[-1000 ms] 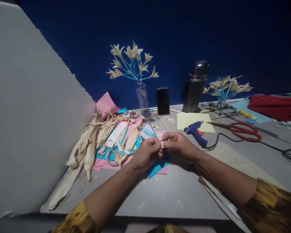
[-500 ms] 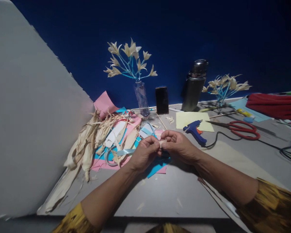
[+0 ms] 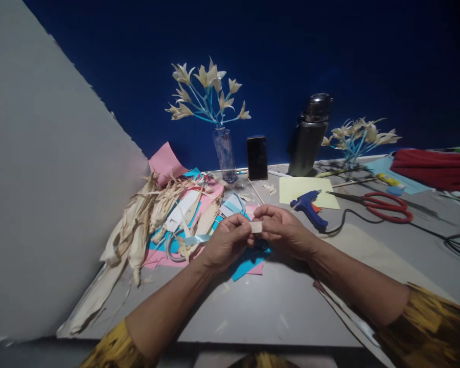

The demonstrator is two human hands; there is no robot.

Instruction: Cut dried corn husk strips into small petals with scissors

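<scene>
Against a deep blue wall (image 3: 276, 61), a crowded grey table (image 3: 253, 317) serves as a craft bench for a person in yellow-and-dark patterned sleeves (image 3: 433, 317). At the center, just above the table, a small pale strip (image 3: 256, 227) spans the gap between two bare hands: the left hand (image 3: 227, 245) pinches one end between thumb and fingers, and the right hand (image 3: 287, 231) appears to pinch the other.

Behind them, pale flowers (image 3: 210, 76) on blue stems fan out of a clear vase (image 3: 224, 153), beside an upright phone (image 3: 257, 158). Farther right, past a metal flask (image 3: 310, 138), stands a second bunch (image 3: 356, 135). Both arrangements look finished, or close to it.

By contrast, the strip looks barely worked: it is plain, short and joined to no stem. Much raw material appears unused, with dried husks (image 3: 138, 240) heaped at left over blue and pink paper, near a light-blue ribbon (image 3: 197, 239). To the right, a blue glue gun (image 3: 310, 208) lies partly on a yellow sheet (image 3: 291, 187), close to red-handled scissors (image 3: 387, 207), neither in hand.
</scene>
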